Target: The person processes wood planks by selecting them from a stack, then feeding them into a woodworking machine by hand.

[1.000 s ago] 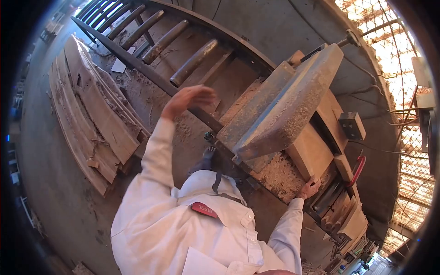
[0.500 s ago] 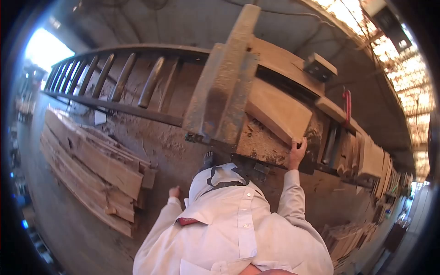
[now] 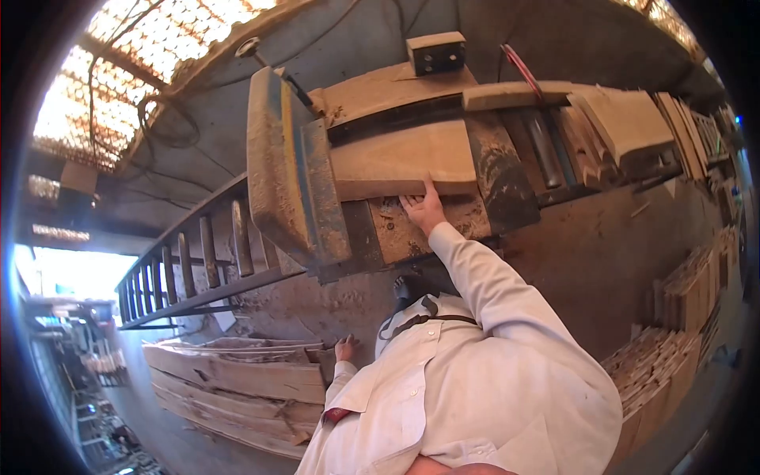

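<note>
A thick wooden board (image 3: 408, 158) lies on the sawdust-covered machine bed, its left end hidden behind the dusty blue machine housing (image 3: 297, 174). My right hand (image 3: 425, 210) is at the board's near edge, the thumb up on the wood and the fingers pointing left along and partly below that edge. My left hand (image 3: 345, 348) hangs low beside my body, near a stack of rough planks (image 3: 237, 376). Its fingers are small in view, loosely bent and somewhat apart, and nothing shows in them.
A roller conveyor (image 3: 210, 252) runs off to the left of the housing. On the far side stands a wooden block with a dark holed face (image 3: 435, 55). More cut timber (image 3: 625, 127) lies to the right on rollers, and stacked boards (image 3: 653, 372) stand on the floor.
The view has swung to the right. The board has gone further left into the machine. My right hand has shifted from its end corner to its near edge.
</note>
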Available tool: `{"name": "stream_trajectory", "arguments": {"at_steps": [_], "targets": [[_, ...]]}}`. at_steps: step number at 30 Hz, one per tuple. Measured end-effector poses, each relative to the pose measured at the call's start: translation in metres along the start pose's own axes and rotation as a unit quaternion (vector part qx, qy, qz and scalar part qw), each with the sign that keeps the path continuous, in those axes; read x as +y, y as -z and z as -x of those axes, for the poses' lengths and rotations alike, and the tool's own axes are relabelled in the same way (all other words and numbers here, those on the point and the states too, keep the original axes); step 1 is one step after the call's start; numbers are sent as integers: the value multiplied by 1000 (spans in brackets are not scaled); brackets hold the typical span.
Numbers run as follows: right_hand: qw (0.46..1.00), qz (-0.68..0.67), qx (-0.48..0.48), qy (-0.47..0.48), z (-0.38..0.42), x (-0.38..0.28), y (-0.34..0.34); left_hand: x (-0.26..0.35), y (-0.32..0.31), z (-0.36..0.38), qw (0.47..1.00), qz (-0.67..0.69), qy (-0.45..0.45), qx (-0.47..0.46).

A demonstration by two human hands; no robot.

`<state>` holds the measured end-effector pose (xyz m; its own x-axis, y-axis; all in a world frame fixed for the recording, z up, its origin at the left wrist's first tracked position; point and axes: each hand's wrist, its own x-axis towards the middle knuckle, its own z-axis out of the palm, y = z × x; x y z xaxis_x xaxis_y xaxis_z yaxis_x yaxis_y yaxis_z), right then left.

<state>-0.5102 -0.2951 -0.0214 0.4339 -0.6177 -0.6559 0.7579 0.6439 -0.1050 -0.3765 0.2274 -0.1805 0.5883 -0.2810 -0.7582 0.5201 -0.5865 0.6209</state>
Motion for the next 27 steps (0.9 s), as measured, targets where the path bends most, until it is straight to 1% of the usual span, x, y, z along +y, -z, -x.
{"name": "stream_trajectory", "arguments": {"at_steps": [1,3,4,6,7,8,9,11,13,14,15,17,18,19,22,24,27], "targets": [[999,8,31,28,3,-5,-10,10,0,4,1000,5,-4,4],[982,121,38,139,19,-26,-15,27,-2,21,1000,-7,4,12],[964,181,41,190,16,-38,-7,27,-4,28,1000,-10,10,17],[944,254,45,203,5,-79,18,20,-10,43,999,6,27,19],[952,220,31,210,19,-91,21,17,-14,48,999,16,33,19],[958,186,15,218,38,-104,20,3,-15,46,994,-104,-38,-3],[964,160,-7,214,53,-114,23,-20,-15,42,969,-222,-106,-24],[976,106,-37,185,72,-133,40,-38,-30,54,931,-354,-82,46],[975,107,-51,189,83,-141,56,-54,-38,65,906,-414,-75,48],[972,104,-53,203,91,-154,66,-61,-41,69,897,-433,-82,31],[972,105,-39,205,101,-164,69,-63,-49,70,893,-440,-92,12],[964,148,-20,221,124,-192,72,-60,-67,70,888,-447,-108,-28],[955,158,-53,244,132,-208,76,-54,-75,69,890,-441,-105,-42],[947,154,4,283,151,-220,58,-49,-82,68,893,-436,-101,-53],[909,141,-56,389,199,-280,10,-28,-100,63,907,-409,-77,-61],[899,158,-69,403,223,-342,-15,-16,-108,62,914,-395,-67,-61],[884,139,-22,446,255,-457,-53,-1,-122,57,919,-384,-65,-64]]}}
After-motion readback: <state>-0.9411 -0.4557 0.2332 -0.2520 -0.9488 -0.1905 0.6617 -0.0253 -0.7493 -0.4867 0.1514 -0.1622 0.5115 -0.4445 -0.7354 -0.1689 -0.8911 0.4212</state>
